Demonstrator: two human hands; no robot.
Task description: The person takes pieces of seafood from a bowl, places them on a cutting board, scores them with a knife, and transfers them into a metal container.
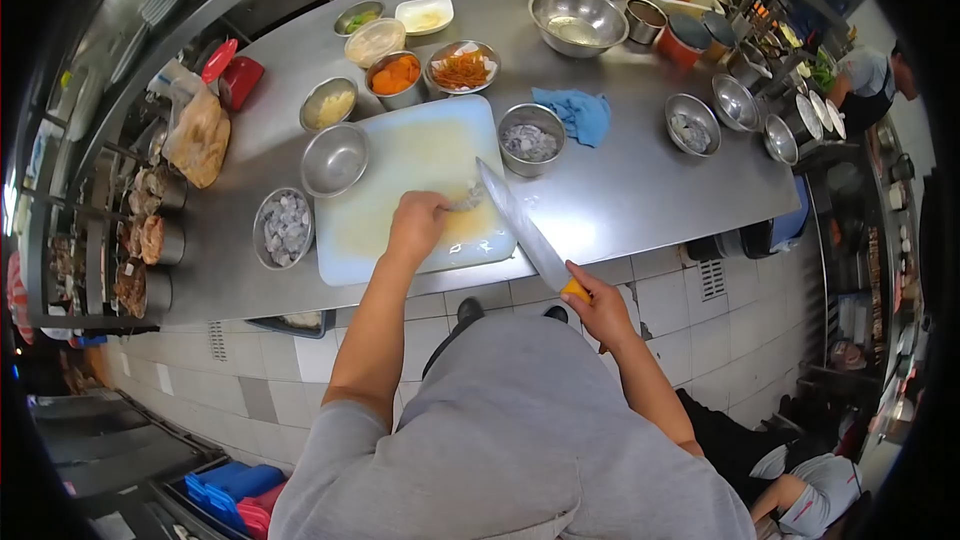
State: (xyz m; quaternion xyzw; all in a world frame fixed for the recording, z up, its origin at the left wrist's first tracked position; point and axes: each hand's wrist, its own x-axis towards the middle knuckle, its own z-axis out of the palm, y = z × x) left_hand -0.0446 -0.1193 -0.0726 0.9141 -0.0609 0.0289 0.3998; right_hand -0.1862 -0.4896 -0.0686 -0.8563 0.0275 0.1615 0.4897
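the left hand [417,225] pinches a small grey piece [467,202] on the cutting board [400,155]; the right hand [600,312] grips a knife [525,228], blade aimed toward eleven o'clock. a pot [532,166] sits at the board's two o'clock (red marking on a co-worker's sleeve [826,490] is too small to read).

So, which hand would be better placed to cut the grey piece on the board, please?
The right hand, I'd say: it grips the knife, whose blade lies close to the grey piece, while the left hand has its fingertips at that piece, better suited to steadying.
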